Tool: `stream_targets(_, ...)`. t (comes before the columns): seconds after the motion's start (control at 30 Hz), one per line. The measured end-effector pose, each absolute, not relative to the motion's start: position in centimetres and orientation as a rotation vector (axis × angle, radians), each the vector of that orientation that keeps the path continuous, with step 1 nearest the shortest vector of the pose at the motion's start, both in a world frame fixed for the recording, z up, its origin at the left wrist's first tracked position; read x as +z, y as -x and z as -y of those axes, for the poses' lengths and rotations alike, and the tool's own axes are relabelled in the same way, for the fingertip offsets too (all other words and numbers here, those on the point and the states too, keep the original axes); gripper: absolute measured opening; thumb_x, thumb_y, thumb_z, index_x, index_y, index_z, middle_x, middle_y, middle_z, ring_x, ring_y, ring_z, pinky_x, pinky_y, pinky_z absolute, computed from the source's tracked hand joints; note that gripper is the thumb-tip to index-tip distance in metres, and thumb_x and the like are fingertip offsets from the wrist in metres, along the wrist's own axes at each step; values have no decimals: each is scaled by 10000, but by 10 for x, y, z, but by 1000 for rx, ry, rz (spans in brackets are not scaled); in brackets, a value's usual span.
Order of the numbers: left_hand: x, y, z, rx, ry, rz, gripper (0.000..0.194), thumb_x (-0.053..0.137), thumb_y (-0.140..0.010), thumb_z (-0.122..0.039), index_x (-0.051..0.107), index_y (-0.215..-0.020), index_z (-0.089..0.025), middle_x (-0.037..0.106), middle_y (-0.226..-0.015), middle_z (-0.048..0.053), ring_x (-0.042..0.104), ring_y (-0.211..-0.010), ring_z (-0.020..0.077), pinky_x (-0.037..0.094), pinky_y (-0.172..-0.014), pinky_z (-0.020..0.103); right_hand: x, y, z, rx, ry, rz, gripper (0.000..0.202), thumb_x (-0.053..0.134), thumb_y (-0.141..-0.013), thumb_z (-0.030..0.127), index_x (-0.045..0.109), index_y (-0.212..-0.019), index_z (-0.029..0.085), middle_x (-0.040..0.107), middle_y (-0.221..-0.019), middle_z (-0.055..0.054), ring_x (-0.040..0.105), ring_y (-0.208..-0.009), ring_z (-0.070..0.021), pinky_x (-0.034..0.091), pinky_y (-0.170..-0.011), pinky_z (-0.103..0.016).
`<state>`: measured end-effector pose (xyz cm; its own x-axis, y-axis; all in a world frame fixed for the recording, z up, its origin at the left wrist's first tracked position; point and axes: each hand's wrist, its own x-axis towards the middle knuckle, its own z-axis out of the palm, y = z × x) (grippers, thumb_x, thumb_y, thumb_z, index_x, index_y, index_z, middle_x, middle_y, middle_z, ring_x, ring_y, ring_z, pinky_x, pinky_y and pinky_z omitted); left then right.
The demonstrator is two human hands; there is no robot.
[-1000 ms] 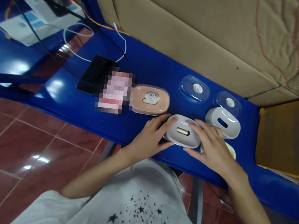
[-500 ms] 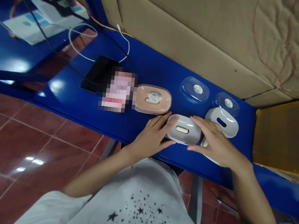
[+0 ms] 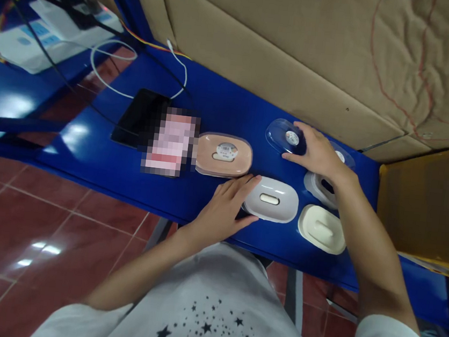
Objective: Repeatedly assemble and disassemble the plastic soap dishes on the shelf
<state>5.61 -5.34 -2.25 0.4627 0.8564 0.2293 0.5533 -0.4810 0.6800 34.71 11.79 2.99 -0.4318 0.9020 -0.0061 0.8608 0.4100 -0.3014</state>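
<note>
My left hand [image 3: 229,204] grips the left end of a pale grey soap dish [image 3: 285,201], thumb at the near rim and fingers at the far rim. A cream insert shows through the slot in its middle. My right hand [image 3: 317,152] is closed round the right end of a clear plastic lid [image 3: 277,136] with a round sticker. Under my right wrist lies another grey slotted dish [image 3: 316,187], partly hidden. A cream soap dish base [image 3: 321,228] with a raised ridge rests to the right. Left of them sits a peach soap dish [image 3: 205,153] with a labelled clear lid.
A second clear lid [image 3: 345,156] lies behind my right wrist. Farther left are a black phone-like device [image 3: 137,112], a blurred pink item [image 3: 173,141] and a white cable [image 3: 92,67]. A cardboard box [image 3: 415,201] stands right on the blue table [image 3: 157,190]; cardboard lines the back.
My right hand has left the pale grey soap dish and moved back to grasp the clear lid. The cream base has come into fuller view. My left hand stays on the dish.
</note>
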Motion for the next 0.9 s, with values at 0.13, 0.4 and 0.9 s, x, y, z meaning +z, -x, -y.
stream_targets(0.13,-26,-57,55,863,-2140,-1190,905,769,-983,-363,210,-1687,-255,518,-1630,201,531,-1504,380,467,-1221,594,55,-346,-66,450,1491,2413,852,792,-885,587,432,-1597,290,642,-1506,-141,636,-1366,-399,519,-1136,-630)
stream_targets(0.4,-30,-56,53,875,-2136,-1168,925,752,-1000,-436,177,-1694,-226,472,-1671,228,533,-1504,391,479,-1202,584,58,-348,38,533,1372,2488,825,805,-921,517,381,-1596,304,561,-1602,-167,561,-1466,-400,457,-1193,-629)
stream_targets(0.9,-25,-54,51,818,-2188,-1149,876,723,-1024,-408,199,-1709,-255,489,-1676,182,505,-1533,354,453,-1224,535,53,-325,47,404,1366,2671,886,693,-1006,542,230,-1727,316,492,-1680,-180,511,-1516,-432,457,-1180,-686)
